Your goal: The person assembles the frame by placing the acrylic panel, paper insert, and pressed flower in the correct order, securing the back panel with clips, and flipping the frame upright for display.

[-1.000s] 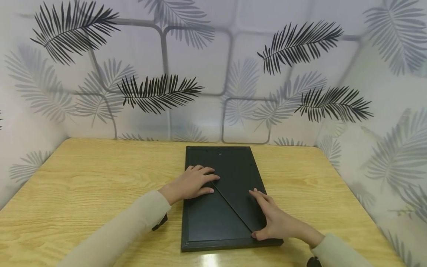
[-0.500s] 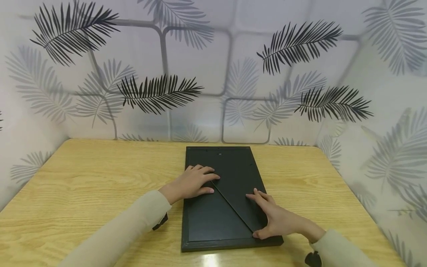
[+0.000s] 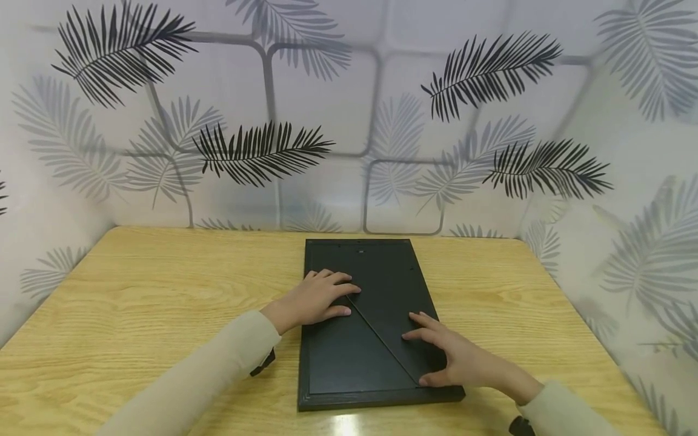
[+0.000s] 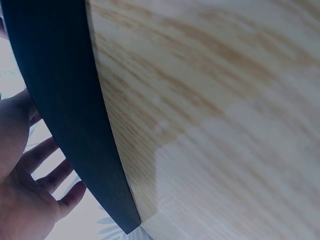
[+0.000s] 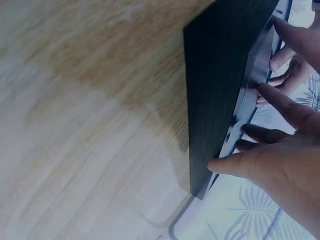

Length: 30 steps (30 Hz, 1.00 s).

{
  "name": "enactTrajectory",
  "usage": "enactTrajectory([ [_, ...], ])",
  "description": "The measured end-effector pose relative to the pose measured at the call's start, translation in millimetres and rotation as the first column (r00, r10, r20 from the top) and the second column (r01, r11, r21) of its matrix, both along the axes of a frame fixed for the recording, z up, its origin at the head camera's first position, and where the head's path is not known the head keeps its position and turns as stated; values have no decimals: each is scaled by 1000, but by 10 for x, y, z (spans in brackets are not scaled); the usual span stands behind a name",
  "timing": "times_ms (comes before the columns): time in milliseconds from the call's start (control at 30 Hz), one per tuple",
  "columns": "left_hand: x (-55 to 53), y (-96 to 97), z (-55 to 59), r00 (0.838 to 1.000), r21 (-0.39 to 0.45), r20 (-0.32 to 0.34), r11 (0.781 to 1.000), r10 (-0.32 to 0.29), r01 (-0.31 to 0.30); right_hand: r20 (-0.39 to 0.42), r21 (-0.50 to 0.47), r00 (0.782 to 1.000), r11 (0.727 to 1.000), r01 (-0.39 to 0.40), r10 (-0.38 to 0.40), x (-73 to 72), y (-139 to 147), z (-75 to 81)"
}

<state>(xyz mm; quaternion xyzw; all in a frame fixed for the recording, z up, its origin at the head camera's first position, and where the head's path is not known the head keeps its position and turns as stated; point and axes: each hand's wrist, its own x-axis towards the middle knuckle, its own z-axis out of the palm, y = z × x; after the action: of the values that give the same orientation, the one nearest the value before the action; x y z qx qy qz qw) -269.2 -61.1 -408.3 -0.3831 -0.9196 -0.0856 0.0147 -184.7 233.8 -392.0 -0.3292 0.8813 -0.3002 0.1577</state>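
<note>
A black picture frame lies back side up on the wooden table, its far end near the wall. Across the back runs a thin diagonal edge, from near my left hand down to the lower right corner. My left hand rests on the frame's left side, fingers and thumb extended at the upper end of that edge. Over the lower right part is my right hand, its thumb at the lower end of the edge and the other fingers spread over the panel. Both wrist views show the frame's dark side standing above the tabletop.
The light wooden table extends to both sides of the frame. Behind it and at the sides hangs a pale curtain with a leaf print. In the head view, small fittings sit near the frame's far edge.
My right hand has shifted slightly right and its fingers have moved closer to me, the thumb staying near the lower corner. The left hand and the frame look unmoved.
</note>
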Motion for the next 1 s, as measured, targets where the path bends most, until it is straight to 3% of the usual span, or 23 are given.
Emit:
enactTrajectory([
  [133,-5,-1,-5,1000,22,-8,1000,-1,1,-26,23,1000,1000,-14,15,17,-17,-3],
  [467,8,3,5,1000,-1,14,1000,16,-16,47,5,999,1000,-11,11,28,-11,-21],
  [1000,9,3,-2,1000,5,9,1000,6,-7,64,10,997,999,32,-32,11,-90,5],
])
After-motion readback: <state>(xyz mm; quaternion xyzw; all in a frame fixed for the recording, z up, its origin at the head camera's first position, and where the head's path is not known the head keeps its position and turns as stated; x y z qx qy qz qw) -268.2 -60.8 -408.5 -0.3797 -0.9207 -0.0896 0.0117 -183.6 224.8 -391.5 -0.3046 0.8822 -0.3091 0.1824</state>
